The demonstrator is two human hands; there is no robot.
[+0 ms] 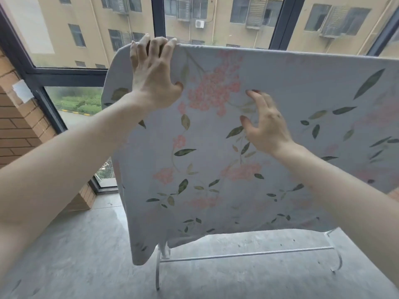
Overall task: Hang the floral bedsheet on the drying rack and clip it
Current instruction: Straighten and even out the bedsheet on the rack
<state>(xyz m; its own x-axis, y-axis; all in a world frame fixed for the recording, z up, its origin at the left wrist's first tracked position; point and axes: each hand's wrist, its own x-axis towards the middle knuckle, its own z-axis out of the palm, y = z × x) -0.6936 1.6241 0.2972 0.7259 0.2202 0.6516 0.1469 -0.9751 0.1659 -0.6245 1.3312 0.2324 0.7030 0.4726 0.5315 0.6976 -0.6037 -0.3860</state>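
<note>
The floral bedsheet, pale blue with pink blossoms and green leaves, hangs draped over the top bar of a white metal drying rack; only the rack's lower rail and feet show beneath the cloth. My left hand lies on the sheet at its top left, fingers hooked over the covered top bar. My right hand hovers in front of the sheet's middle, fingers spread and slightly blurred, holding nothing. No clip is visible.
Dark-framed windows stand right behind the rack, with a beige building outside. A brick wall runs along the left. The floor is grey concrete.
</note>
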